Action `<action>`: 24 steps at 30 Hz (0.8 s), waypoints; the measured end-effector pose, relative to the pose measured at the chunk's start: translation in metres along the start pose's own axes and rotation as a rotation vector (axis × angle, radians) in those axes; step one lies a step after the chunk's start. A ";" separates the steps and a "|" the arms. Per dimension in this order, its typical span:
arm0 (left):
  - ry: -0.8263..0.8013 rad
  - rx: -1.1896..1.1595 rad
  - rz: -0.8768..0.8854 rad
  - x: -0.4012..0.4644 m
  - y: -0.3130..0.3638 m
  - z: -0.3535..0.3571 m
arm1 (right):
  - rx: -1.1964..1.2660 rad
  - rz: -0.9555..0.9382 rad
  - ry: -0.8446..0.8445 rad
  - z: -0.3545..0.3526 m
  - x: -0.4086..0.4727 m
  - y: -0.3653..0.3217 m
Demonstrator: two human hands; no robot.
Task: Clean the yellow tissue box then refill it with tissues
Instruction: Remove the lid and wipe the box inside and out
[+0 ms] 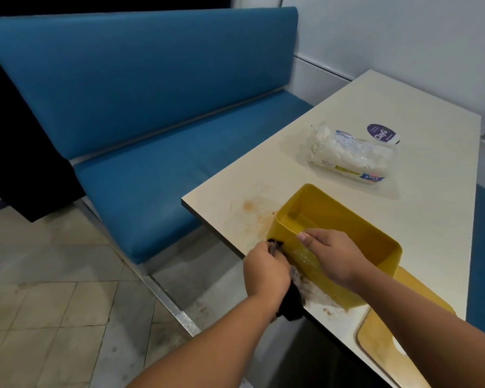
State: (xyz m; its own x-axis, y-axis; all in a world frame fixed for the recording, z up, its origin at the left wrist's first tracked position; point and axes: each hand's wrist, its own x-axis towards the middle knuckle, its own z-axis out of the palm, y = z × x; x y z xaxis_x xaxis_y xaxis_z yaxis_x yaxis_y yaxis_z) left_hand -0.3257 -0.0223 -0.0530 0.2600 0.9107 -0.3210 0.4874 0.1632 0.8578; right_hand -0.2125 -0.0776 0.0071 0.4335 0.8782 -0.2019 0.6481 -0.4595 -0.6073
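Cleaning step: your left hand (265, 271) grips dark cloth (290, 299) on yellow tissue box (345, 219) outer wall; right hand (332, 254) grips rim. Next: wipe inside.

1. We see a blue padded bench (140, 107) on a metal frame (165, 292).
2. A cream table (403, 113) stands beside it.
3. Beige floor tiles (39, 289) look stained; a pale wall (403, 32) rises behind.
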 end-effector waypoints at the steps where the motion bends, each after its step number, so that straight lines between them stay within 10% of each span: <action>1: -0.040 0.009 0.012 -0.004 -0.003 0.002 | 0.018 0.006 -0.010 0.000 0.000 -0.001; 24: 0.063 -0.291 0.262 -0.025 0.011 0.010 | 0.177 0.090 -0.113 -0.013 -0.022 0.020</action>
State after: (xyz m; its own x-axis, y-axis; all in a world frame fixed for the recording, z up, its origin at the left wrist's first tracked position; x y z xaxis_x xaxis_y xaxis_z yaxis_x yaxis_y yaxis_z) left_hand -0.3184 -0.0471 -0.0399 0.2883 0.9557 -0.0590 0.1526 0.0149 0.9882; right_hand -0.2009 -0.1079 0.0091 0.4054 0.8487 -0.3397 0.4855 -0.5147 -0.7067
